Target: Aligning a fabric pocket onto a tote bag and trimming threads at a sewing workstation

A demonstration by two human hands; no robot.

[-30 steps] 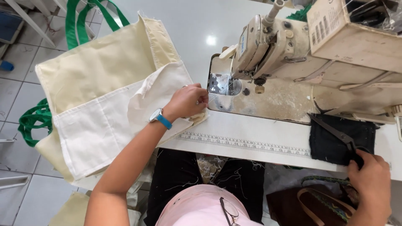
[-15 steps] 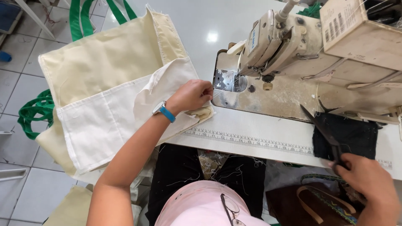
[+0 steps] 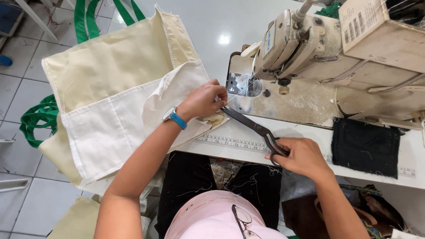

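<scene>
1. Left hand point(image 3: 202, 100), centre of frame: fingers curled shut, pinching the edge of the cream cloth bag point(image 3: 119, 88) close to the sewing machine's needle plate point(image 3: 241, 85). A thin thread seems to run from the fingertips toward the machine; too fine to be sure.
2. Right hand point(image 3: 301, 156), lower right of centre: fingers closed through and around the handles of the black scissors point(image 3: 252, 126). Blades point up-left, tips just beside the left fingertips. Blades look nearly shut; cannot tell whether they bite on anything.
3. Bag spreads across the left half of the frame, white pocket panel point(image 3: 108, 132) facing up, green straps point(image 3: 37, 119) hanging off the table's left edge.
4. Sewing machine point(image 3: 301, 44) upper right. Black cloth patch point(image 3: 365, 148) at right on the white table point(image 3: 221, 144), well apart from both hands.
5. Blue-strapped watch point(image 3: 174, 117) on left wrist.
</scene>
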